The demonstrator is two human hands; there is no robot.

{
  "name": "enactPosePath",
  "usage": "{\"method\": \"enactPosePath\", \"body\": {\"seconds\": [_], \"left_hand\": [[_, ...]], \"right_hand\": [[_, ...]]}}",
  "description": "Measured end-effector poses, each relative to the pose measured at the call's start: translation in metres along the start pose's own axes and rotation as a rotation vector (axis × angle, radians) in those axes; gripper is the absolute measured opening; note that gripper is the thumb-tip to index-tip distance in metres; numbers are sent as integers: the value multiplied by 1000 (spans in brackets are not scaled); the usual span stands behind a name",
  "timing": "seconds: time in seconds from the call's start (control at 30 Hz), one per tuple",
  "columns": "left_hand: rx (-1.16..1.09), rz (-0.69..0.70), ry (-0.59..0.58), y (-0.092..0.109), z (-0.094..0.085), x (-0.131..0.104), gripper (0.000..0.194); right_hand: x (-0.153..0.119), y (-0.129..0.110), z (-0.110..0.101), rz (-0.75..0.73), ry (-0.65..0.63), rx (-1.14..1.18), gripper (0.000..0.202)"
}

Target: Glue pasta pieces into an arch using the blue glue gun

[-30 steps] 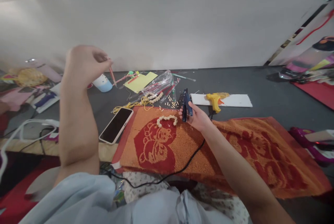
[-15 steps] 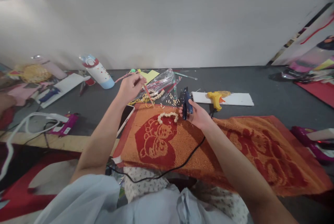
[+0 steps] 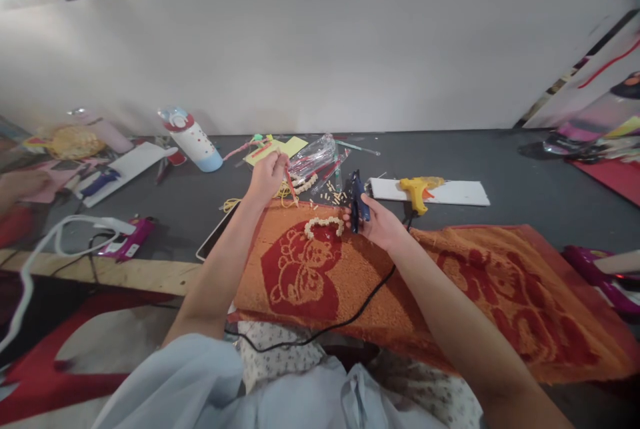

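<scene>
My left hand (image 3: 271, 174) pinches a thin red stick (image 3: 291, 187), which points down toward the top edge of the orange towel (image 3: 370, 282). My right hand (image 3: 377, 221) is closed round a dark blue tool (image 3: 358, 201), which looks like pliers or a cutter, held upright. Between the hands, a curved string of pale beads (image 3: 324, 222) lies on the towel. Small pale pieces (image 3: 336, 196) are scattered just beyond it. Part of another beaded strip and some yellow cord lie behind my left hand.
A yellow glue gun (image 3: 418, 192) rests on a white board (image 3: 463, 192) at right. A spotted bottle (image 3: 195, 142) stands back left. Clear plastic wrap (image 3: 315, 154) lies behind the pieces. A black cable (image 3: 345, 320) crosses the towel. Another person's hand (image 3: 25, 186) is far left.
My left hand has moved right and toward me, with the red stick still in it. My right hand keeps hold of the blue tool in nearly the same place. The view has shifted slightly.
</scene>
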State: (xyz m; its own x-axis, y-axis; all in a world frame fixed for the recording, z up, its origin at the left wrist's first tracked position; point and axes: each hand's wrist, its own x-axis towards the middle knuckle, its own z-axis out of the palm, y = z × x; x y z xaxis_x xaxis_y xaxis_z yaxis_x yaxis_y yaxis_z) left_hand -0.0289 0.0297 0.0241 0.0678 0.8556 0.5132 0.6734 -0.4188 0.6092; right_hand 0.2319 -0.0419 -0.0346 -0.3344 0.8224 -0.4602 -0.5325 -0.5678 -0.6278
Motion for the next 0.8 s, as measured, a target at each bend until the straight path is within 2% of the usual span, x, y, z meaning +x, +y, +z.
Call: {"method": "enactPosePath", "body": {"seconds": [0.37,0.47,0.6,0.8], "left_hand": [[-84,-52,-77,-24,3,21,35],[-121,-107,-112,-28,5,25,38],[-146,-150,-165,-32,11,25,38],[-108,-135,-179,-42,18,19,38]], "right_hand": [[4,3,-5,-30,-41,-48,31],[3,2,-4,-34,-41,-46,31],[-1,1,0,-17,-21,-15,35],[-3,-2,1,-29,-56,26,37]]}}
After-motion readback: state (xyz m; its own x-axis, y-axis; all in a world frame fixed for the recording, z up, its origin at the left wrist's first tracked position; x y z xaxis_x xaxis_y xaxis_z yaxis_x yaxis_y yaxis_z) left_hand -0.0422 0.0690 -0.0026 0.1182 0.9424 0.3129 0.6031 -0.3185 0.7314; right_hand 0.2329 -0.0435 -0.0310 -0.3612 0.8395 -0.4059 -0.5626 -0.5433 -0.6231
